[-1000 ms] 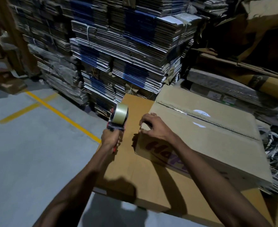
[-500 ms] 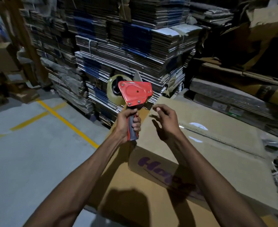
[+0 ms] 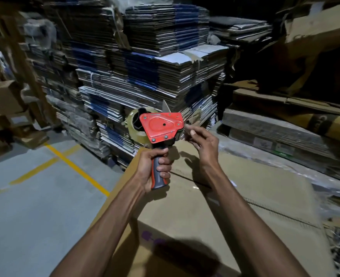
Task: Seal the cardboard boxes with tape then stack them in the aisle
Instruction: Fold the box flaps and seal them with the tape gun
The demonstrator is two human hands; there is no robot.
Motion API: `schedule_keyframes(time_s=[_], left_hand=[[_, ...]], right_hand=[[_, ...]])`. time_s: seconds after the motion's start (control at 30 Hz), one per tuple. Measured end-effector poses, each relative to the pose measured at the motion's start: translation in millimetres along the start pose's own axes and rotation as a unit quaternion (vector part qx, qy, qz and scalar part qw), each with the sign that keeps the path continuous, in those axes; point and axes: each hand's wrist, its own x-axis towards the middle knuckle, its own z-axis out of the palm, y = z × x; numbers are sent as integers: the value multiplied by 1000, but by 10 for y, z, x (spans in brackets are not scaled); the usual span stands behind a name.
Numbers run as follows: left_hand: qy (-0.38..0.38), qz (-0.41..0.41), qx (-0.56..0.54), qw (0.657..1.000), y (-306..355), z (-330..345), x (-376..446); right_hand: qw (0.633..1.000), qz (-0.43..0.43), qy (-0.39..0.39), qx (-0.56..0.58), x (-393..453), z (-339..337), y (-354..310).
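Behind the box (image 3: 235,206), stacks (image 3: 145,72) of flattened cardboard rise in bundles, some edges blue. Left of the box lies a grey floor (image 3: 25,206) crossed by yellow lines (image 3: 79,168). Right of the box, more flat cardboard (image 3: 275,132) lies piled. The box itself sits low in front of the person, flaps closed, a seam running across its top and purple print on its near side. Above the box's far left corner, the left hand (image 3: 155,168) wraps fully round the grey handle of a red dispenser (image 3: 161,126), held upright with its tape roll (image 3: 135,126) behind the plate. Just right of the dispenser, the right hand (image 3: 203,142) pinches at the tape end by the blade; whether tape is actually caught is unclear.
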Motion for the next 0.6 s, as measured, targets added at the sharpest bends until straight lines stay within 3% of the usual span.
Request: schedule_keyframes(time_s=[0.17,0.3,0.43,0.6], left_hand=[[-10,-15,16,1000,150,41,190],[-23,-35,23,999,191,71,258],[-42,-64,33,997,186,146,260],[-59,-91,42,993,171,222,247]], right_hand=[[998,23,63,3,-18,-328,96],[998,15,42,-42,109,-287,-29],[997,-7,-26,-71,371,-170,-240],[997,-43,22,-66,336,-251,-273]])
